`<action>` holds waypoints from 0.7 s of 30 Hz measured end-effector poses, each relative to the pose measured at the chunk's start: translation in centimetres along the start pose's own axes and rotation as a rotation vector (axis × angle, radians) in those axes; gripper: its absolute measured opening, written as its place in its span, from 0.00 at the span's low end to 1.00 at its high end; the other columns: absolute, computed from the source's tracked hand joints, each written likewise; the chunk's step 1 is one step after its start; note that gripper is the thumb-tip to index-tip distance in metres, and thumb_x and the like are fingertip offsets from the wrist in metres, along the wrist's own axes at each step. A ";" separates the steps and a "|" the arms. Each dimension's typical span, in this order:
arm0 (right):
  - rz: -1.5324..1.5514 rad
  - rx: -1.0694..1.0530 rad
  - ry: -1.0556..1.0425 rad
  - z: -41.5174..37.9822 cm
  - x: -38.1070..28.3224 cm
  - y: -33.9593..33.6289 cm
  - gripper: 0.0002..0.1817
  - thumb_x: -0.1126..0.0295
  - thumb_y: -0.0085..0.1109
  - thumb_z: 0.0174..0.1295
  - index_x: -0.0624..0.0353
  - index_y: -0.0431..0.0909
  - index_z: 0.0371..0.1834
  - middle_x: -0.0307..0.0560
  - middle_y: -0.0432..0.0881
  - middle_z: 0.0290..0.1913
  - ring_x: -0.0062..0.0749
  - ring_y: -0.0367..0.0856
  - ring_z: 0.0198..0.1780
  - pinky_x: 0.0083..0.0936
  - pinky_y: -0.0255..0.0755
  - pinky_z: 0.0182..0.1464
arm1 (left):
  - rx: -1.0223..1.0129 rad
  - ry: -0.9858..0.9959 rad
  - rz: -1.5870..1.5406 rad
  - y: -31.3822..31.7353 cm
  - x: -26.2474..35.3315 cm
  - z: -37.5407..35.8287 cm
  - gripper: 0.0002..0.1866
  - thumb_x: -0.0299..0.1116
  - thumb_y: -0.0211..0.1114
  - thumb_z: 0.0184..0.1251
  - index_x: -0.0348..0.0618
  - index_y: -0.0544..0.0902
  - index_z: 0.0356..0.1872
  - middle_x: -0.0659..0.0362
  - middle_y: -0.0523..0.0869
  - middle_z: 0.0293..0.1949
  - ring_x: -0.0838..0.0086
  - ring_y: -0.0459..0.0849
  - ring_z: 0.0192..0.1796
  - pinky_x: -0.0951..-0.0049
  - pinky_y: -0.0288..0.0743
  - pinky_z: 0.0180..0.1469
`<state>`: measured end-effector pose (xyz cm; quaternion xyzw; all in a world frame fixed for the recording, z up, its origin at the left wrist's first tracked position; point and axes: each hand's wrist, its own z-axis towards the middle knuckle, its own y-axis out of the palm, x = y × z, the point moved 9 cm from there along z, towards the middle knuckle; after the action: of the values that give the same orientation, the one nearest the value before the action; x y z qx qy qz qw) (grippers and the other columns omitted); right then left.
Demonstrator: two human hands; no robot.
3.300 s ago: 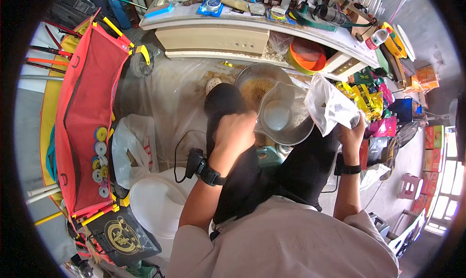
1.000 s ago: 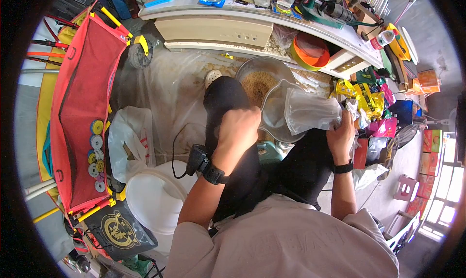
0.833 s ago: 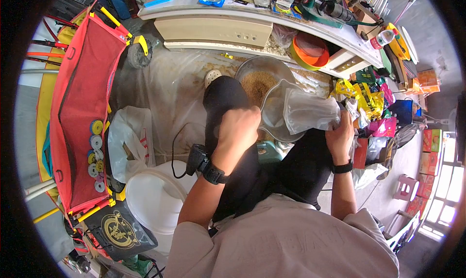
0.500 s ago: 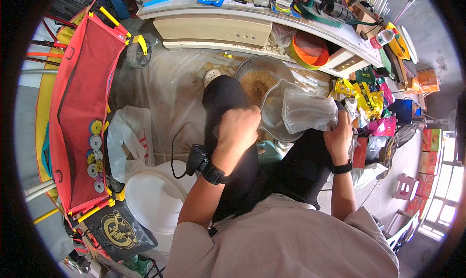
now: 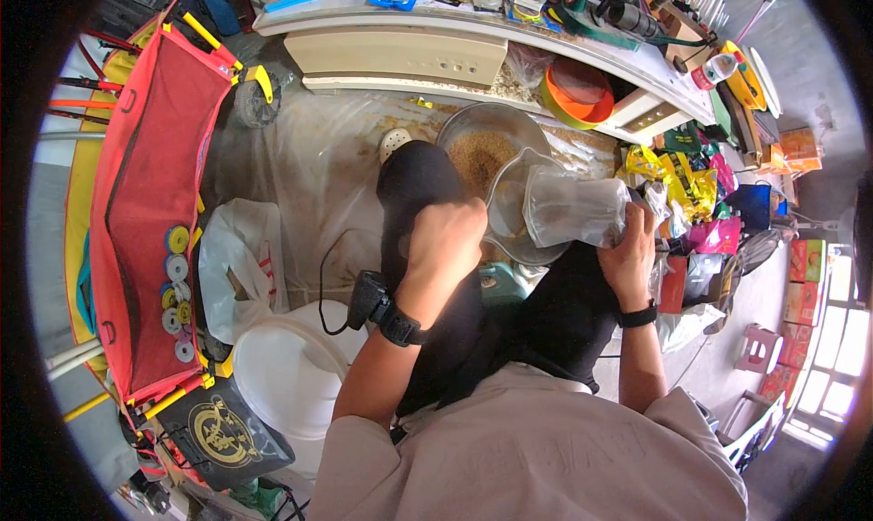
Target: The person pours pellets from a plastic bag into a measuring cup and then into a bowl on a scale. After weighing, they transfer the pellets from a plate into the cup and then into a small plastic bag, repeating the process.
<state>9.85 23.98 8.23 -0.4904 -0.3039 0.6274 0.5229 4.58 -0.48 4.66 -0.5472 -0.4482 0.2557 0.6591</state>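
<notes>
My left hand is closed at the near-left edge of a translucent, wide-mouthed jug. The fingers are curled at its rim, and the exact grip is hidden behind the knuckles. My right hand is closed on the end of a clear plastic bag. The bag lies sideways, its wider end over the jug's mouth. Behind the jug, a large metal basin on the floor holds brown grainy material. Both hands are near my knees.
A long cabinet crosses the far side, with an orange bowl in its opening. On the left stand a red fabric cart, a white plastic bag and a white lidded bucket. Colourful packets are piled at right.
My right hand and the plastic bag have shifted slightly left, and the bag looks fuller and rounder. My left hand and the jug stay nearly still.
</notes>
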 end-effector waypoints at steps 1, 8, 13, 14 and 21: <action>-0.001 0.000 0.000 0.0 -0.1 0.0 0.30 0.80 0.64 0.41 0.61 0.69 0.53 0.60 0.74 0.51 0.62 0.73 0.54 0.45 0.72 0.55 | 0.000 -0.001 -0.002 0.0 0.0 0.0 0.05 0.25 0.62 0.53 0.38 0.80 0.32 0.47 0.87 0.25 0.58 0.89 0.31 0.61 0.81 0.33; -0.037 -0.061 -0.020 0.2 0.1 0.6 0.34 0.77 0.65 0.45 0.62 0.68 0.61 0.62 0.72 0.63 0.57 0.72 0.63 0.42 0.70 0.63 | 0.003 0.002 -0.002 0.1 0.0 0.0 0.05 0.25 0.62 0.54 0.38 0.80 0.32 0.47 0.87 0.26 0.58 0.89 0.30 0.61 0.81 0.33; -0.105 -0.082 -0.015 0.1 0.2 1.0 0.37 0.76 0.65 0.45 0.60 0.67 0.65 0.62 0.72 0.64 0.57 0.72 0.63 0.43 0.69 0.64 | 0.001 -0.008 -0.014 -0.1 0.0 0.0 0.04 0.25 0.63 0.53 0.38 0.80 0.31 0.47 0.87 0.25 0.58 0.89 0.31 0.61 0.82 0.33; -0.105 -0.080 -0.025 0.1 0.1 0.9 0.37 0.77 0.64 0.45 0.59 0.68 0.65 0.60 0.72 0.64 0.57 0.73 0.63 0.42 0.70 0.63 | 0.002 -0.008 -0.014 -0.1 0.0 0.0 0.04 0.25 0.63 0.53 0.38 0.80 0.31 0.47 0.87 0.25 0.58 0.89 0.31 0.61 0.82 0.33; -0.095 -0.117 0.003 0.0 0.2 1.5 0.29 0.80 0.62 0.41 0.58 0.76 0.54 0.50 0.80 0.52 0.54 0.77 0.53 0.42 0.73 0.56 | 0.019 0.000 0.008 0.0 0.0 -0.1 0.04 0.25 0.63 0.53 0.39 0.80 0.31 0.48 0.87 0.25 0.59 0.89 0.30 0.62 0.81 0.32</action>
<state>9.34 23.76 6.85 -0.5061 -0.3621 0.5825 0.5230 4.68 -0.50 4.65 -0.5427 -0.4435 0.2624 0.6633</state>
